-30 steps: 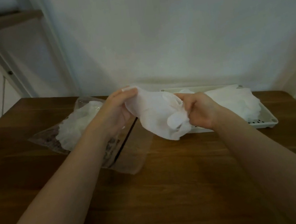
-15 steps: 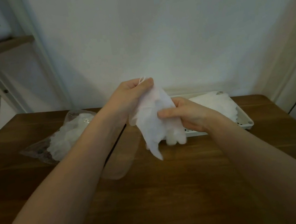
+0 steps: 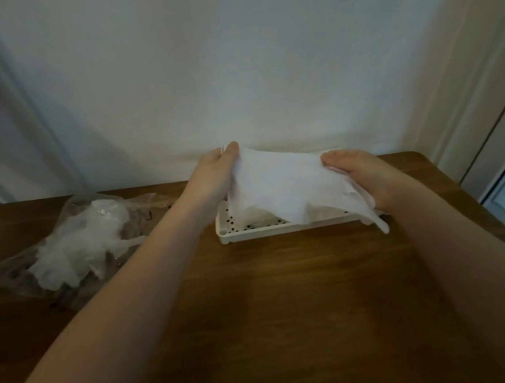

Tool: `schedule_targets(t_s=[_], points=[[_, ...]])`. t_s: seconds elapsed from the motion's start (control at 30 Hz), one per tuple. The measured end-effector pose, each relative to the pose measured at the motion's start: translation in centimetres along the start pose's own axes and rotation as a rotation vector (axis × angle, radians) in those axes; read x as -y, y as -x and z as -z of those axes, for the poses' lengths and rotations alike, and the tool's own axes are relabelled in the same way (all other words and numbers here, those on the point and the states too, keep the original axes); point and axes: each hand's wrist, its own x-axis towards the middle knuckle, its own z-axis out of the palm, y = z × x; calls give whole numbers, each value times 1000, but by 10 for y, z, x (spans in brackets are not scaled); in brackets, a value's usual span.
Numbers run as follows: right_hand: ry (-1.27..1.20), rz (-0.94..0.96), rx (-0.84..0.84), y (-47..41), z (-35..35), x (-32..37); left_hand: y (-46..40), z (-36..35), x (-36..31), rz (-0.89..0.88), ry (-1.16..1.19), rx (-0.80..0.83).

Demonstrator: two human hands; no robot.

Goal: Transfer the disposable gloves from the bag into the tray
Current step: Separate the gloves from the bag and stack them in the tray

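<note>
Both hands have carried the disposable glove (image 3: 290, 192) rightward from the middle of the wooden table (image 3: 291, 298), where it hung bunched half a second earlier, and it is now stretched out flat above the white perforated tray (image 3: 227, 231) by the far wall. The left hand (image 3: 214, 177) pinches the cuff end between thumb and curled fingertips at the upper left; the right hand (image 3: 361, 177) holds the finger end, thumb on top, with the other fingers hidden beneath the film, so how they lie cannot be told. One glove finger dangles past the tray's near right corner.

Well apart to the left lies the clear plastic bag (image 3: 20, 270), crumpled and open, with a loose heap of remaining gloves (image 3: 81, 242) spilling from it. More white gloves appear to sit in the tray already, under the one held.

The glove looks almost weightless, thin and limp, sagging wherever it is unsupported. Such film is likely to cling, crease and drift on release, and it would probably tear if pulled hard between two grips. A light pinch at the cuff and at the finger end, as here, seems the surest hold for keeping it spread. Lowering it close to the tray before letting go would probably keep the trailing finger from landing outside the rim.
</note>
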Motion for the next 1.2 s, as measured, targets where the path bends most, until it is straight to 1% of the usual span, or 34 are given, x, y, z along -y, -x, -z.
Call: schedule_targets(t_s=[0.07,0.23,0.27,0.33,0.43,0.47,0.5,0.53,0.57,0.6,0.63,0.67,0.7,0.73,0.77,0.83,0.93,1.03,1.1,1.13,1.2], points=[[124,12,-53,-5,19,5,-9,-16,6,1,-89,26],[437,123,-117,-26,45,24,-25,-40,14,-39,-506,1],[545,147,-132,-35,47,26,-29,-43,15,-43,-571,-15],[855,182,-189,-59,48,26,-37,-45,20,-44,-641,-62],[1308,239,-390,-77,32,15,-46,-44,28,-41,-736,-128],[1385,324,-457,-78,22,9,-49,-44,31,-47,-782,-136],[1393,449,-500,-76,11,2,-50,-44,33,-58,-827,-136],[1352,585,-494,-72,-1,-5,-52,-45,35,-70,-865,-133],[1306,709,-422,-67,-13,-12,-54,-46,36,-80,-898,-128],[1285,800,-295,-63,-24,-20,-55,-47,37,-87,-928,-125],[1326,830,-151,-62,-33,-27,-57,-48,39,-92,-955,-125],[1413,788,-27,-62,-38,-34,-59,-49,40,-92,-981,-128],[1515,680,53,-65,-38,-41,-61,-49,42,-90,-1008,-130],[1611,553,98,-69,-34,-46,-63,-50,44,-91,-1032,-129],[1671,447,120,-73,-28,-49,-65,-49,47,-94,-1047,-122],[1729,336,102,-79,-11,-53,-68,-47,55,-84,-1045,-115],[1694,260,-1,-82,14,-53,-71,-45,66,-82,-1029,-152],[1583,173,11,-81,24,-55,-69,-45,72,-170,-1050,-137],[1519,153,29,-82,25,-58,-68,-44,76,-257,-1183,-120],[1493,153,30,-83,25,-60,-68,-42,78,-269,-1259,-135],[1445,156,29,-83,27,-61,-69,-39,80,-234,-1347,-153]])
